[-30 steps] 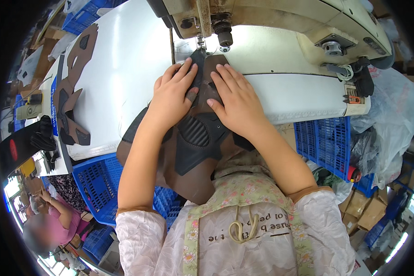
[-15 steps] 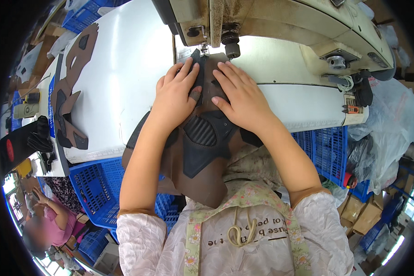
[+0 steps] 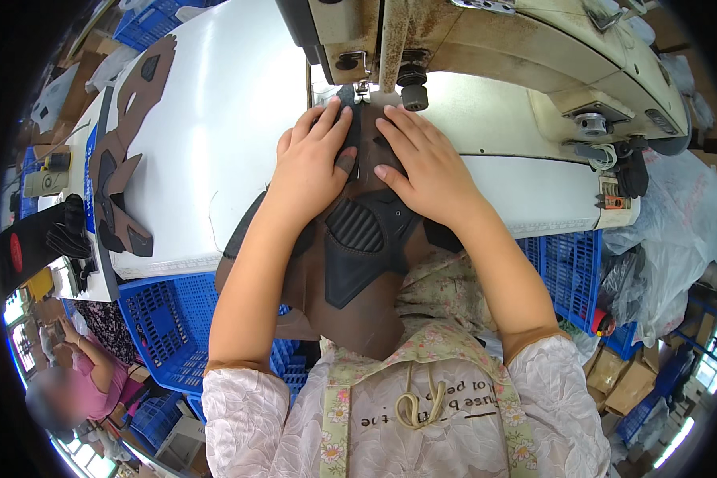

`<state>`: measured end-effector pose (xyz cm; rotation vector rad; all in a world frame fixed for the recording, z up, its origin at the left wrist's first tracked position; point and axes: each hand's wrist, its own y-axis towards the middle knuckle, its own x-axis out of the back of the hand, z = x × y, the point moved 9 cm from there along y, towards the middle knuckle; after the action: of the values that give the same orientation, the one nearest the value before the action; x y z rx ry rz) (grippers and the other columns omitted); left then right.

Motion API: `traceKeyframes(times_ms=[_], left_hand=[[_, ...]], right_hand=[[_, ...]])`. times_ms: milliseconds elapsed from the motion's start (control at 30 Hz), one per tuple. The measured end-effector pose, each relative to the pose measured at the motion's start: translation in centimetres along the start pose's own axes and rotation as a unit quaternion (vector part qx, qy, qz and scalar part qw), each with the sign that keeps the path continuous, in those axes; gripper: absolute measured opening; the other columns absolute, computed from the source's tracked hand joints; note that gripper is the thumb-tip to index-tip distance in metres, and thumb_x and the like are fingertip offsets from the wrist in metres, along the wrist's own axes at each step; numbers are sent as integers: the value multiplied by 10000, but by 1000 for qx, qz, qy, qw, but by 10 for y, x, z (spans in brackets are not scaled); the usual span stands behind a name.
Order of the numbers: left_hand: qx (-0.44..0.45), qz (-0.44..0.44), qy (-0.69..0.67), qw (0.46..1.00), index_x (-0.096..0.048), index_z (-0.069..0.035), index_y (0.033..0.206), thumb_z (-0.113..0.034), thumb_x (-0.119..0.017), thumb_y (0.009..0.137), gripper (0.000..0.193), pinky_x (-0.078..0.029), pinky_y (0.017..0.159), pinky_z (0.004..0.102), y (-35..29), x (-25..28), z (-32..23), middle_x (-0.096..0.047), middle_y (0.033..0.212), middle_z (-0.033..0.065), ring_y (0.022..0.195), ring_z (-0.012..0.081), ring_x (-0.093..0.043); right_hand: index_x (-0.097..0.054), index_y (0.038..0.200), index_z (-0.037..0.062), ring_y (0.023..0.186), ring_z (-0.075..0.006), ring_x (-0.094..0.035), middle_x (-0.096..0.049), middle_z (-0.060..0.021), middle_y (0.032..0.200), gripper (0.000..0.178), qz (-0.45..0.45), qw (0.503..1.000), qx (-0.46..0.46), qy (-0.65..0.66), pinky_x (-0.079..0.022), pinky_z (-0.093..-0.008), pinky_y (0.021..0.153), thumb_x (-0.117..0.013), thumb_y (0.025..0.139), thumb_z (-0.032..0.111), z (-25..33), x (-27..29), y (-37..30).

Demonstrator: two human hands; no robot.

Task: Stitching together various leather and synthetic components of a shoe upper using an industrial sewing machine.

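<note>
Both forearms reaching up from the lower edge, bare from short patterned sleeves, angled inward toward each other. Left hand (image 3: 311,163) palm down, fingers stretched forward and slightly spread, thumb tucked toward the centre. Right hand (image 3: 424,163) palm down as well, fingers extended forward and to the left, index finger pointing toward the left hand. Hands side by side, fingertips near each other but apart, both pressed flat. Wrists straight, elbows bent outward.
</note>
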<state>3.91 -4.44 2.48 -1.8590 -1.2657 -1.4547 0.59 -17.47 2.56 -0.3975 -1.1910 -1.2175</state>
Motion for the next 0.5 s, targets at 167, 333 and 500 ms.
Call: traceKeyframes(times_ms=[167, 333, 500], left_hand=[[-1, -5, 5, 1000, -528, -73, 1373, -164, -628, 867, 524, -323, 1092, 446, 1, -1, 1, -476, 1460, 106, 1343, 304, -419], [-3, -3, 1, 1000, -524, -72, 1378, -162, -624, 870, 525, -323, 1091, 446, 2, 0, -1, -479, 1455, 113, 1346, 307, -415], [-2, -3, 6, 1000, -520, -100, 1388, -158, -613, 879, 521, -313, 1098, 446, 0, -3, 0, -469, 1461, 124, 1359, 310, -400]], right_hand=[[-525, 1306, -22, 1347, -361, -408, -509, -210, 1365, 553, 1, 1000, -1, 4, -326, -456, 1123, -626, 882, 319, -1, 1, 2], [-532, 1299, -27, 1344, -366, -412, -514, -212, 1358, 551, 6, 1000, -2, 7, -330, -458, 1119, -626, 881, 320, -1, 1, 2], [-529, 1303, -34, 1354, -365, -405, -514, -211, 1361, 559, 10, 1000, -5, 3, -328, -457, 1122, -629, 879, 317, 0, -1, 0]])
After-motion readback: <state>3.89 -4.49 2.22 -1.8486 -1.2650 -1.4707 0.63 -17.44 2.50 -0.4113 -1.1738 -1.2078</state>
